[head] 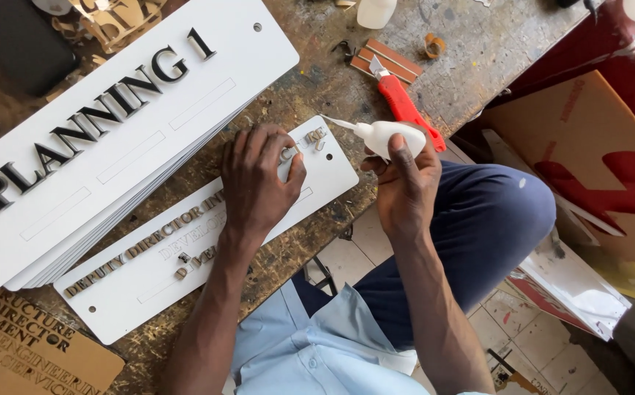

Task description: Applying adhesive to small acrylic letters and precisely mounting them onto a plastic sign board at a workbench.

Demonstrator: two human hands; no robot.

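Seen from the head camera, the person's left hand (259, 179) rests palm-down on a white rectangular sign plate with small raised gold letters (149, 281), which lies flat on a worn, paint-stained wooden workbench (471, 55). Its fingers are curled and its fingertips (288, 150) press together on a small letter piece (288, 153) near the plate's right end, though the piece is too small to tell more. The right hand (405, 183) is wrapped around a small white plastic squeeze bottle with a long thin nozzle (387, 135), with the thumb along its side; the nozzle points left toward the plate's right end, close to the left fingertips but apart from them. Just behind the bottle, a red-handled utility knife (405, 106) lies on the bench, next to a small stack of brown strips (387, 60). Above and left of the small plate, a stack of larger white sign boards (112, 139) carries big raised black letters on its top sheet and partly overlaps the plate's upper edge. At the lower left corner, a brown cardboard sheet with cut-out lettering (21, 347) lies on the bench. The person wears a light blue shirt (310, 344) and dark blue trousers (478, 219), with one knee raised beside the bench edge.
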